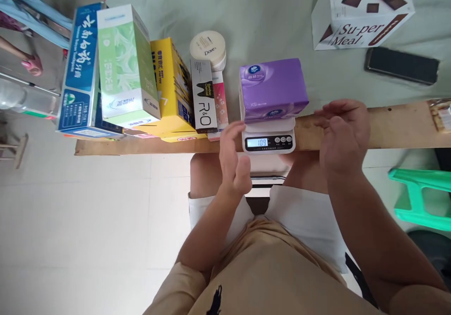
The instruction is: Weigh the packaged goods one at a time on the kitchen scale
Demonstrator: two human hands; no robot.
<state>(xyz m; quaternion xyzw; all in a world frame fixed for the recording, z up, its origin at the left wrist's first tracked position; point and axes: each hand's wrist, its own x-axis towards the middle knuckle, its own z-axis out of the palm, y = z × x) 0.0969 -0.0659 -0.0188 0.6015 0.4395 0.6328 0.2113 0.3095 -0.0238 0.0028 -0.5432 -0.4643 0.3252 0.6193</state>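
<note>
A purple tissue pack (274, 89) rests on a small white digital kitchen scale (269, 129) at the table's near edge. The scale's lit display reads 109. My left hand (234, 157) is just left of the scale, fingers stretched upward and thumb apart, with nothing in it. To the right of the scale my right hand (343, 136) hovers over the wooden edge, its fingers loosely curved and apart, holding nothing. Neither hand grips the tissue pack.
On the left stand a blue toothpaste box (79, 70), a green box (123, 66), a yellow box (172, 89), a grey R&O box (203, 96) and a Dove jar (207, 49). At right are a Su-per Meal box (362, 14), a black phone (401, 66) and a green stool (419, 197).
</note>
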